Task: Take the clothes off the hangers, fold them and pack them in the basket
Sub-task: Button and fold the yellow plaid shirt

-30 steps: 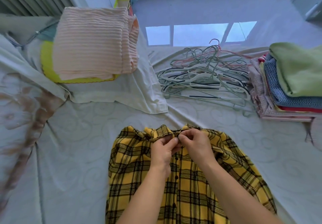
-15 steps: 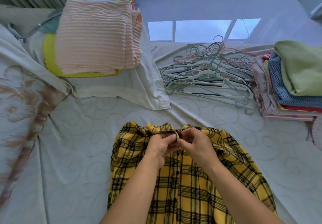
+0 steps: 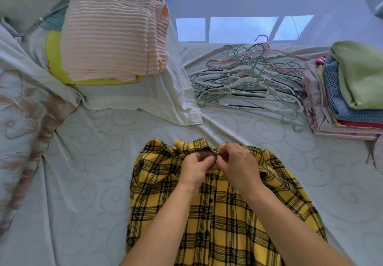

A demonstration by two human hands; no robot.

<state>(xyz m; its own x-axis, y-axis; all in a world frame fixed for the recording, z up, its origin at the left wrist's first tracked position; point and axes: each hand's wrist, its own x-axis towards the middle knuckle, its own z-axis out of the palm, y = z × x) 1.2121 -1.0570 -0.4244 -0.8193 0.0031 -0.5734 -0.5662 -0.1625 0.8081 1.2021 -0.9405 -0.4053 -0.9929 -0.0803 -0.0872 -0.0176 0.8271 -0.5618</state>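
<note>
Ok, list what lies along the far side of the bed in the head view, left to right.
Folded pink blanket on a yellow mat → white sheet corner → heap of empty hangers → stack of folded clothes.

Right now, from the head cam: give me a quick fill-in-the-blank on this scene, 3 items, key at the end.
1. Both hands, left hand and right hand, pinch the yellow plaid shirt at its ____.
2. The pile of empty hangers lies directly to the ____ of the stack of folded clothes.
3. The garment on top of that stack is ____ in colour.

Missing words: collar; left; green
</note>
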